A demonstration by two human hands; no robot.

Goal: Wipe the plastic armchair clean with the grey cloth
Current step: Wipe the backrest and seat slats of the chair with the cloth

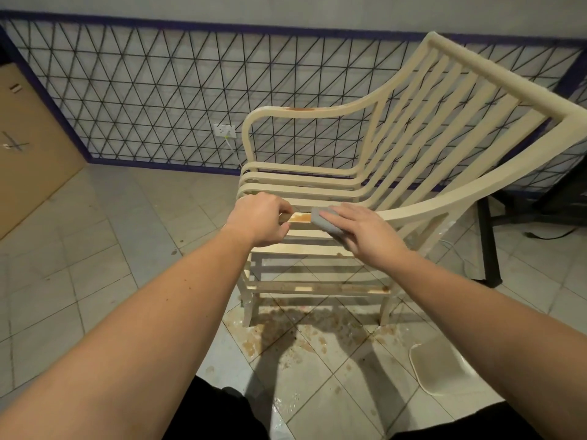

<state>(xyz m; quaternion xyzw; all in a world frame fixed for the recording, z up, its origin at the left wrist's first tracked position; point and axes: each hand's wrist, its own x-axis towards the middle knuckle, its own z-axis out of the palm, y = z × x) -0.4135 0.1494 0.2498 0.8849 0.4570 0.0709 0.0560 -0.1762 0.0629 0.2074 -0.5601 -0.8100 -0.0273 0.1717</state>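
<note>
**Armrest wipe under way, much of the chair still stained**

The armchair (374,173) is seen standing on a tiled floor (95,249), turned side-on, with its slatted back rising to the right and its far armrest toward the wall (158,90). The job is judged to be in its early or middle part. A brown stain is visible on the top of the far armrest, more brown marks are seen along the lower rail near the legs, and an orange-brown patch remains on the near armrest between the two hands. The back slats look fairly clean, though fine dirt could not be told from here. The floor under the chair is spattered with brown drips, which lie outside the task.

Open room is found to the left and in front of the chair, so the near side can be reached freely. The far side stands close to the wall, and a dark frame (489,242) is set just beside the chair on the right; reach there is judged to be tighter. A pale seat shell (441,369) lies on the floor near the right leg. Gaps between slats are narrow, and their edges will likely need the cloth folded over.

The left hand (260,217) is curled round the front end of the near armrest, steadying it. The right hand (359,230) is laid flat, fingers straight, pressing the cloth (320,219) onto the same armrest just beside the stain.
</note>
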